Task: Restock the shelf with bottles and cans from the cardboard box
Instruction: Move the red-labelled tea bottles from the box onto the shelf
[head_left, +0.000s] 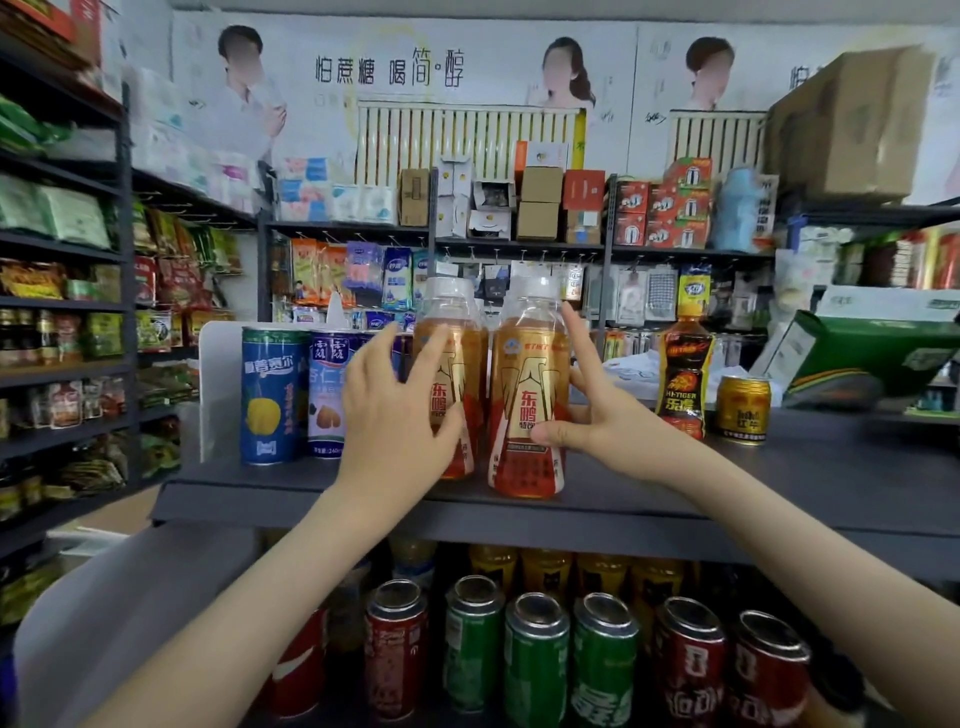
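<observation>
Left hands: the left hand (395, 415) is spread wide, fingers fanned, palm laid against the side of the left amber bottle (451, 384); nothing is gripped.
Right hands: the right hand (587, 410) is opened wide, thumb pressed on the label of the right amber bottle (530, 395), index finger raised beside its shoulder.
Arms: both forearms are stretched forward and upward from the lower corners.
Bottles: the two are stood upright, just beside each other, near the front edge of the top shelf (779, 483).
Left of them: a blue can (271, 395) and a white-and-blue can (332, 395) are stood upright, side by side.
Right of them: a dark bottle (684, 379) and a gold can (743, 410) are placed well apart from the hands.
Lower shelf: red and green cans (535, 660) are lined in a row.
</observation>
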